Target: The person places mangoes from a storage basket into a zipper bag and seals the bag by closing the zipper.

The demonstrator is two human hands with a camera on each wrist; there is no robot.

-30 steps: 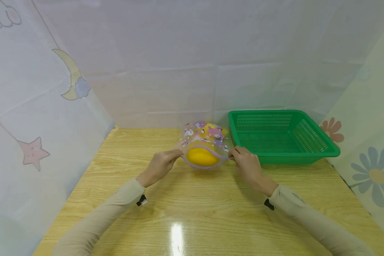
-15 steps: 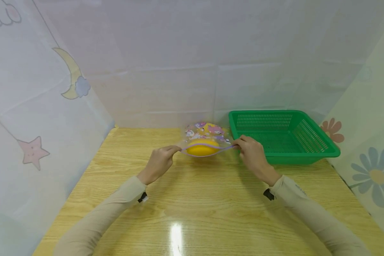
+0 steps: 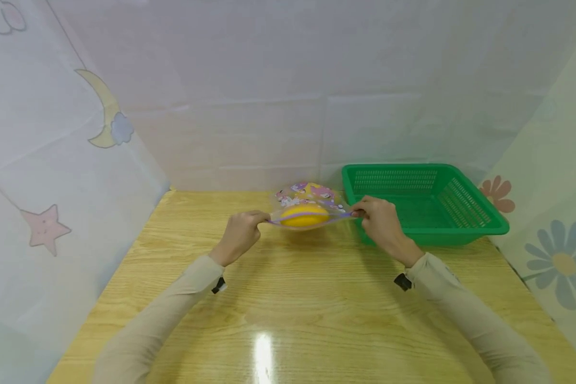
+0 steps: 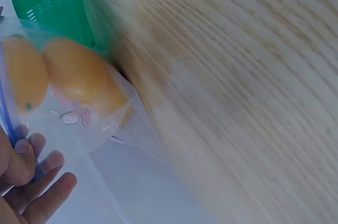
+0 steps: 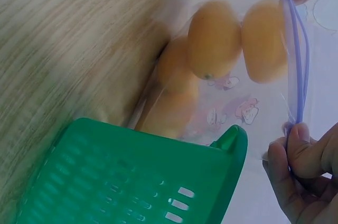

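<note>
A clear zip bag [image 3: 333, 200] with pink and purple cartoon prints is stretched between both hands at the far middle of the table. Several yellow-orange oval fruits [image 5: 214, 39], mango-like, are inside it. My left hand [image 3: 240, 234] pinches the left end of the purple zip strip [image 5: 298, 71] between thumb and fingers. At the opposite end, my right hand [image 3: 383, 226] pinches the strip beside the basket. The mouth edges lie nearly together, and whether they are sealed cannot be told. In the left wrist view, the left hand's other fingers [image 4: 53, 192] extend behind the bag.
A green perforated basket [image 3: 437, 232] stands at the back right, its left rim close to the bag and right hand. The wooden table [image 3: 288, 309] stretches toward the front. Printed cloth walls [image 3: 249, 106] border the back and both sides.
The bag's mouth has gone from gaping wide to a narrow line. Both hands have risen slightly away from the table's front, and the right has moved a little outward, pulling the strip taut.
</note>
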